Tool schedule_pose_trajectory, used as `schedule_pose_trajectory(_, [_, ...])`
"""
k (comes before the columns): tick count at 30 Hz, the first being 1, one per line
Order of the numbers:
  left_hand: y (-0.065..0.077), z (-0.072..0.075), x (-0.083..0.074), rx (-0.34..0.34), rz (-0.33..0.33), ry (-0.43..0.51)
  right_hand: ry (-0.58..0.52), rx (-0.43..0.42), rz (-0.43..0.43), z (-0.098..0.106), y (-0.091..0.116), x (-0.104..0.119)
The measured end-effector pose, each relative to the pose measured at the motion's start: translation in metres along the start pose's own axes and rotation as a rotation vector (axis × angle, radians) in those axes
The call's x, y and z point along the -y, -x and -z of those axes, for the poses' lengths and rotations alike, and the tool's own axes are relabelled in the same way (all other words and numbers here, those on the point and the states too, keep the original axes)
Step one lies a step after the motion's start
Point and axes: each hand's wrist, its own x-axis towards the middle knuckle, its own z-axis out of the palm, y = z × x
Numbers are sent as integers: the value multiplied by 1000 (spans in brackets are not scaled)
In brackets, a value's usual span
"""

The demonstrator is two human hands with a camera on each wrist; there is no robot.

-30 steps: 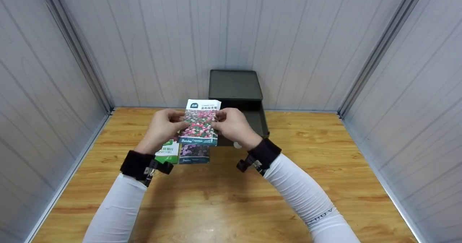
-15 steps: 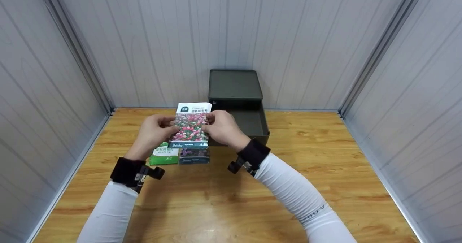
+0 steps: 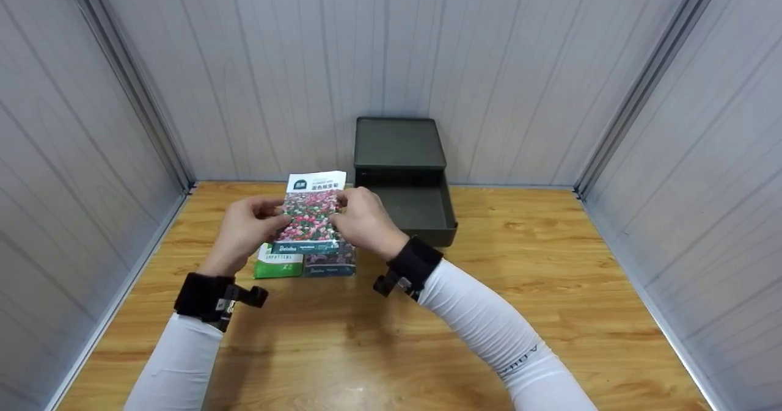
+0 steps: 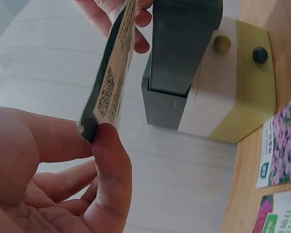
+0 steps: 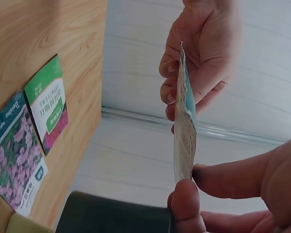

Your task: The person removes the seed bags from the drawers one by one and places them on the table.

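A flat seed packet [image 3: 310, 218] with a photo of pink and red flowers is held up between both hands, over the table left of a dark green drawer box. The left hand [image 3: 244, 228] pinches its left edge between thumb and fingers. At the opposite edge, the right hand [image 3: 368, 220] pinches it the same way. Its printed back [image 4: 114, 85], with a square code, faces the left wrist camera. Below lie two more packets side by side: a green and white one [image 3: 278, 267] and a purple-flowered one [image 3: 330, 265], both partly covered in the head view.
The drawer box [image 3: 400, 143] stands against the back wall, its top drawer [image 3: 427, 236] pulled out. Beneath, the left wrist view shows a beige drawer [image 4: 211, 94] and a yellow drawer [image 4: 257, 85] with round knobs. Pale panel walls [image 3: 263, 75] enclose the wooden table [image 3: 519, 313].
Both hands have moved left with the flowered packet, away from the open drawer to above the two packets on the table. More of the drawer's inside shows now.
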Motion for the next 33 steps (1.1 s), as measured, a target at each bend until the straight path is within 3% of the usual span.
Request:
schedule_pose_trajectory(5, [2,6,5,-10,20,4,14,5,5,-9,-2,5])
schedule_pose_trajectory(9, [4,13,13,-19,34,-23,88,-3,46,-19,-3,10])
schedule_pose_trajectory(14, [10,21,27,-21,9,-48,136,26,62,-34,-4,14])
schedule_pose_trajectory(21, [15,27,48,-5,18,-37,60,98,20,-55,-4,7])
schedule_pose_trajectory(28, [18,26,70,-4,68,-38,70,74,50,-81,-4,-5])
schedule_pose_trajectory(33, [20,25,83,-30,74,-45,-20,68,12,-97,-9,-15])
